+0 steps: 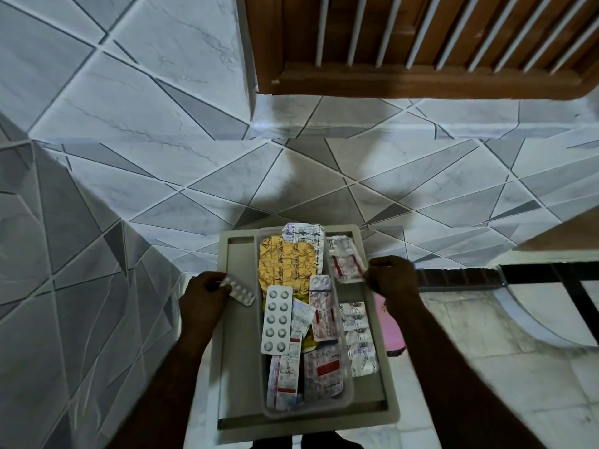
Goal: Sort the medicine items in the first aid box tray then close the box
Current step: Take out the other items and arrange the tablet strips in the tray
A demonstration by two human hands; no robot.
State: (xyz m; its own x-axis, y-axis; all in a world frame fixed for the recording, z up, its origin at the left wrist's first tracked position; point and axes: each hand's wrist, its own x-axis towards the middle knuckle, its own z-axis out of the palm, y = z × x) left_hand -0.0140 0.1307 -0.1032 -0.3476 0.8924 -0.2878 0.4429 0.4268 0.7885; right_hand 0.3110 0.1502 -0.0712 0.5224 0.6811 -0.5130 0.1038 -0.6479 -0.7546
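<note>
The grey first aid box [238, 367] lies open below me, with a clear tray [343, 393] set in its middle. The tray holds several tablet strips: a gold foil strip [287, 264], a white blister of round tablets [275, 320] and red-and-white strips [322, 372]. My left hand [202, 301] pinches a small white blister strip [241, 291] over the box's left compartment. At the box's upper right, my right hand [392, 280] pinches a red-and-white strip [345, 260]. More silver strips [358, 338] lie in the right compartment.
The box rests on a white marble ledge [194, 426] against a wall of grey and white tiles [129, 176]. A wooden barred window frame [421, 43] is above. A pink object [390, 332] sits just right of the box, and a black metal frame [551, 273] runs further right.
</note>
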